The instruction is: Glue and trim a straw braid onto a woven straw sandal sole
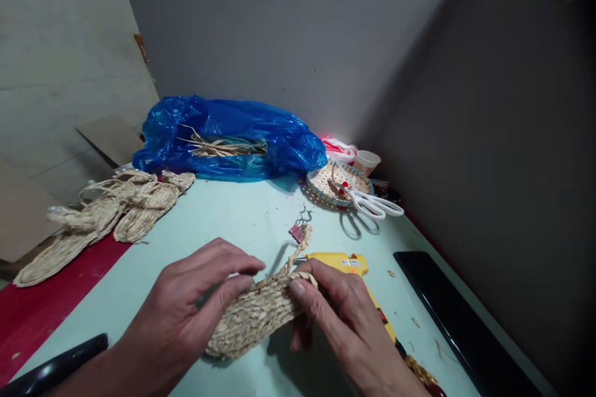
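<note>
Both my hands hold a woven straw sole (254, 316) just above the pale green table (233, 217). My left hand (190, 304) grips its left side with fingers spread over the top. My right hand (339, 316) pinches its right end, where a braided straw strap (298, 251) rises to a small pink binder clip (296, 232). A yellow glue gun (344, 265) lies right behind my right hand.
Finished straw sandals (102, 211) lie at the left on a red strip (46, 304). A blue plastic bag (228, 136) with straw sits at the back. White scissors (372, 203) rest on a small woven basket (326, 185), beside a paper cup (365, 161). A black slab (447, 310) lies at the right.
</note>
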A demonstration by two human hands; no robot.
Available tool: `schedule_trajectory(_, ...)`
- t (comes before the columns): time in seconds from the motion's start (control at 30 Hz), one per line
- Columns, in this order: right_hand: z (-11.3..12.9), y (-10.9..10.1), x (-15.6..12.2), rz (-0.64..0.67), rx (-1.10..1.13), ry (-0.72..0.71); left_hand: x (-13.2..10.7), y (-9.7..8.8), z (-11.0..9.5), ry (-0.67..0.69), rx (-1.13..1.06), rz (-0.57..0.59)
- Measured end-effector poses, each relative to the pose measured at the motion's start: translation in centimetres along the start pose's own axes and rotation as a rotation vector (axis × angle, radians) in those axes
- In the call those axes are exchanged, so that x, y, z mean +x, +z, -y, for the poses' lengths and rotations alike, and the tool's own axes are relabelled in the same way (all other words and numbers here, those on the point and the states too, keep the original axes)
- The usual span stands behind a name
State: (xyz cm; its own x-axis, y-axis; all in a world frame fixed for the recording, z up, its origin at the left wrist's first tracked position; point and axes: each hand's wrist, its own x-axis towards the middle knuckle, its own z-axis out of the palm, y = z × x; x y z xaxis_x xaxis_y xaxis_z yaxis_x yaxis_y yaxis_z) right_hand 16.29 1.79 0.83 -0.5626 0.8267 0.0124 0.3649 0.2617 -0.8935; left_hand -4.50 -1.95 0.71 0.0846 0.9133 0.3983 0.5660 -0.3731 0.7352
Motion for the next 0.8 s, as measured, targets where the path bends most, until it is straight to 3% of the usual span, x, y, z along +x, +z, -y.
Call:
schedule_trajectory(0.17, 0.2, 0.0, -0.1, 0.030, 0.001, -0.040, -0.3, 0.7, -0.4, 0.024, -0.065, 0.093)
schedule_trajectory(0.4, 0.1, 0.5, -0.5, 0.009, -0.030, -0.106, -0.9, 1.1, -0.3, -0.036, -0.144, 0.097)
schedule_trajectory(0.53, 0.0, 0.3, -0.1, 0.028, 0.019, -0.101, -0.2, 0.9, 0.0, -0.308, -0.258, 0.147)
schedule_trajectory(0.6, 0.1, 0.0, 0.1, 0.034, 0.045, -0.084, 0.4, 0.6, 0.1, -0.512, -0.428, 0.195)
schedule_trajectory(0.67, 0.3, -0.2, 0.3, 0.031, 0.062, -0.066, 0.8, 0.3, 0.2, -0.662, -0.626, 0.168)
schedule_trajectory(0.73, 0.5, -0.3, 0.4, 0.046, 0.084, -0.041, 1.0, 0.1, 0.2, -0.705, -0.740, 0.085)
schedule_trajectory(0.8, 0.6, -0.2, 0.4, 0.060, 0.095, -0.030, 1.0, 0.0, 0.1, -0.664, -0.747, 0.081)
